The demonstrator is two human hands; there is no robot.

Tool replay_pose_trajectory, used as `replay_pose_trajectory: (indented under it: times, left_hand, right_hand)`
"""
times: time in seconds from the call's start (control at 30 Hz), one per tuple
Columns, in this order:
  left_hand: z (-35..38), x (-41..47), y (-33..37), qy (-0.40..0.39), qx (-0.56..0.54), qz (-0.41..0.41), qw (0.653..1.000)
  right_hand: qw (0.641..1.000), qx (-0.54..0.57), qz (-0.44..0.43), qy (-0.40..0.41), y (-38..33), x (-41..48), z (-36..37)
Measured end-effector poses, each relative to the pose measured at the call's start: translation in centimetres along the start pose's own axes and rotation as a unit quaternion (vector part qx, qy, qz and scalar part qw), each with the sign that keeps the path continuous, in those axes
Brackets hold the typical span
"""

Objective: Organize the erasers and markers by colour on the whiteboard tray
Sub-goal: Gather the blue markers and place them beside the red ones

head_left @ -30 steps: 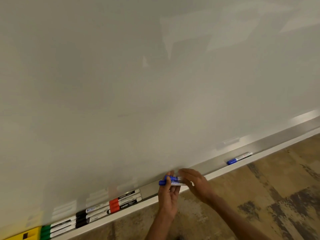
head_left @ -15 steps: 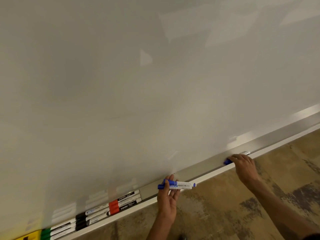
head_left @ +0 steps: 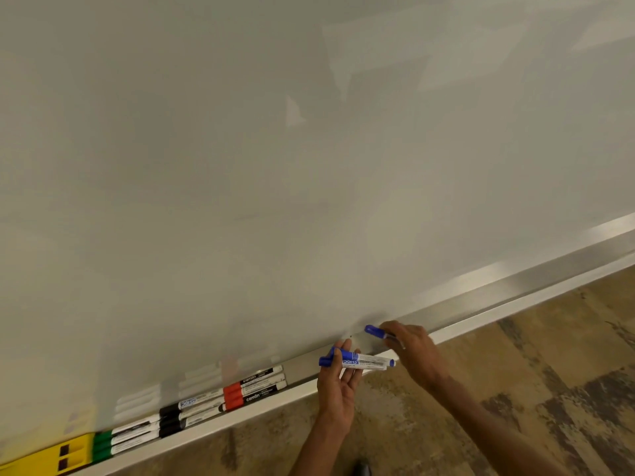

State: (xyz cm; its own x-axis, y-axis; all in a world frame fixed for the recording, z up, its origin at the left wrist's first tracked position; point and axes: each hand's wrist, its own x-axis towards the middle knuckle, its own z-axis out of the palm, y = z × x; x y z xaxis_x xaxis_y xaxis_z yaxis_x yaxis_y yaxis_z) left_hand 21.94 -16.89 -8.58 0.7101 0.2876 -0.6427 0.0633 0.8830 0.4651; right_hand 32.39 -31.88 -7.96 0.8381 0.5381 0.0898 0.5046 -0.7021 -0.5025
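Observation:
My left hand (head_left: 338,384) holds blue-capped markers (head_left: 359,361) level over the front lip of the whiteboard tray (head_left: 481,305). My right hand (head_left: 414,350) grips another blue marker (head_left: 375,331) just above and to the right of them, its cap pointing left. On the tray to the left lie red-capped markers (head_left: 252,388), then black-capped markers (head_left: 185,412), then green-capped markers (head_left: 122,438). A yellow eraser (head_left: 51,456) sits at the far left end.
The blank whiteboard (head_left: 275,166) fills most of the view. The tray runs up to the right with bare metal past my hands. Below it is a patchy brown floor (head_left: 515,389). A dark shoe tip (head_left: 362,470) shows at the bottom edge.
My right hand reached right along the tray, took the lone blue marker lying there and carried it back left to my left hand. My left hand stayed put with its markers.

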Motion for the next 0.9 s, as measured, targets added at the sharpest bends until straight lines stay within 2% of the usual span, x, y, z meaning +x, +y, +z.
replay_pose_trajectory:
  times: [0.17,0.43,0.5,0.6,0.67,0.73,0.8,0.83,0.9]
  left_hand:
    - [-0.4,-0.5,0.1,0.024,0.008,0.013,1.0]
    - [-1.7,-0.4,1.8,0.067,0.022,0.025,0.997]
    - [-1.9,-0.5,2.1,0.072,0.021,0.03,0.997]
    - [-2.1,-0.5,2.7,0.079,0.006,0.049,0.996]
    - [-2.2,-0.4,3.1,0.089,-0.008,0.049,0.995]
    - [-2.3,-0.3,3.3,0.104,-0.01,0.048,0.993]
    - [-2.5,-0.2,3.3,0.115,-0.004,0.048,0.992]
    - [-2.7,-0.2,3.2,0.118,0.0,0.048,0.992]
    - [-2.8,-0.3,3.0,0.122,0.005,0.046,0.991]
  right_hand:
    - [0.995,0.073,-0.049,-0.046,-4.7,0.1,2.7]
    - [0.991,0.004,-0.112,-0.077,-6.5,1.0,4.9]
    - [0.99,0.037,-0.089,-0.101,-6.5,1.2,4.6]
    - [0.98,0.161,0.041,-0.108,-6.1,1.1,3.7]
    - [0.941,0.287,0.137,-0.114,-5.5,0.6,3.4]
    - [0.848,0.466,0.218,-0.125,-5.4,-0.2,3.6]
    - [0.767,0.576,0.262,-0.106,-5.6,-1.1,4.0]
    - [0.743,0.603,0.278,-0.089,-5.8,-1.4,4.2]
    - [0.724,0.618,0.301,-0.062,-6.1,-1.9,4.6]
